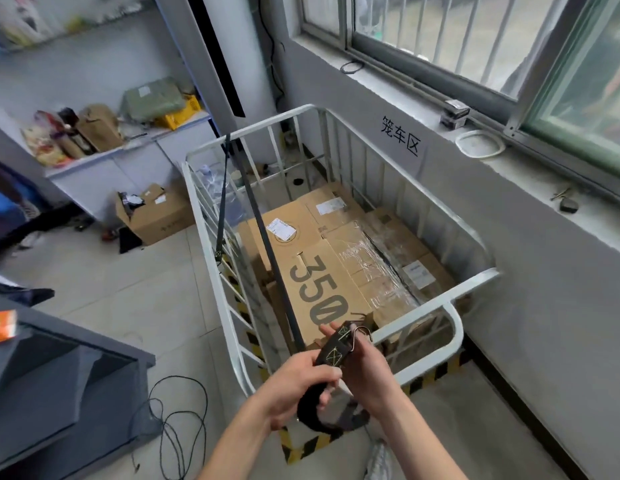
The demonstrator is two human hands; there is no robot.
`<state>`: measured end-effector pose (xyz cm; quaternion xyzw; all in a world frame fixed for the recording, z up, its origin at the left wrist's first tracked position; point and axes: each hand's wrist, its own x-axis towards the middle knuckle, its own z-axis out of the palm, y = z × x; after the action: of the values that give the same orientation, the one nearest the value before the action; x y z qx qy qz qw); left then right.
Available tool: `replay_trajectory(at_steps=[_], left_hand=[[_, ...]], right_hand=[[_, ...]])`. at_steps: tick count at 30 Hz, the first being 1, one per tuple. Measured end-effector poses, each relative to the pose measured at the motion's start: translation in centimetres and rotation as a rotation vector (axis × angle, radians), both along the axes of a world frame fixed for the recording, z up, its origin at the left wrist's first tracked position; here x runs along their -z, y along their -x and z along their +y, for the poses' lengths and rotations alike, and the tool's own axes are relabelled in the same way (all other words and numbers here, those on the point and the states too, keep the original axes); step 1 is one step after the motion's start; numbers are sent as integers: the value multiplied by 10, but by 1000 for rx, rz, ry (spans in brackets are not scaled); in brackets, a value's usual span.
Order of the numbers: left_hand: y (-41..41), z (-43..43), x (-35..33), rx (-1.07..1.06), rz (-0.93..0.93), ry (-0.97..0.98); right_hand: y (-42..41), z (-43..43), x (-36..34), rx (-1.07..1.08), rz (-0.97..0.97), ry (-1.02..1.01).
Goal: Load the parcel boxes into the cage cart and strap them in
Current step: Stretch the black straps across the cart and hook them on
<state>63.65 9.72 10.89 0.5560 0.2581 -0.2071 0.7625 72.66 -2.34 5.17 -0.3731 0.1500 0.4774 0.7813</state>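
Two hands grasp the black strap (331,353) (its far end runs to the cage cart (475,278) rail): left hand (294,386) clenches the webbing, right hand (365,370) holds the hooked end above the parcel boxes (322,271).

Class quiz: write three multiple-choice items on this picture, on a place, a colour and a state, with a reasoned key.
1. Where is the box marked 350? A on the shelf; B in the cage cart; C on the floor.
2. What colour are the cart's rails? A red; B green; C white.
3. The strap, at its near end, is: A held by both hands; B on the floor; C tied round a box.
Key: B, it lies inside the cart; C, they are white; A, the left hand and right hand grip it.
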Motion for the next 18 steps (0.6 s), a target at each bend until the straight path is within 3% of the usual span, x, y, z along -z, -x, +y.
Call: replay_trajectory(at_steps=[4,9,13,18], left_hand=[[17,33,-15,-94,-10,-131],[29,95,-34,-245,-154,-218],[37,161,-53,-274,-286,-307],[38,258,-84,-181,-372,-263]], right_hand=[[-3,45,-39,-42,-160,-31],[6,107,-90,-11,-280,-40],[21,162,-105,108,-324,-16],[39,229,-111,317,-395,37]])
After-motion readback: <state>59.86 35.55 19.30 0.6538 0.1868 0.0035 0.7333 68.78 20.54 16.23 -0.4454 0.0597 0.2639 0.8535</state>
